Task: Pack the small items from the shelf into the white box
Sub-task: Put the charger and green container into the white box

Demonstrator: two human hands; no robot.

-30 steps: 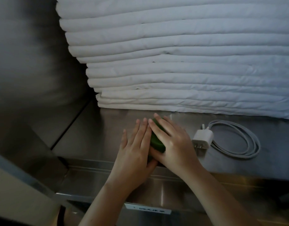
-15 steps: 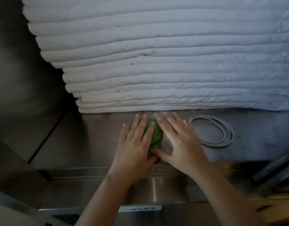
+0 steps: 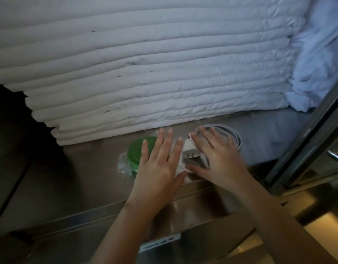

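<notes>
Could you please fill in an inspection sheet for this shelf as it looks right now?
Surface: metal shelf, dimly lit.
Job's things: green round item in clear wrap and white charger plug lie on the shelf; white box not in view.
Clutter: nothing seen.
Hands: left hand flat, fingers straight, over the green item's right edge; right hand flat over the cable, beside the plug.
Cables: white cable coiled, partly under the right hand.
Surroundings: stack of folded white linen behind; crumpled cloth and metal door frame at right.
</notes>
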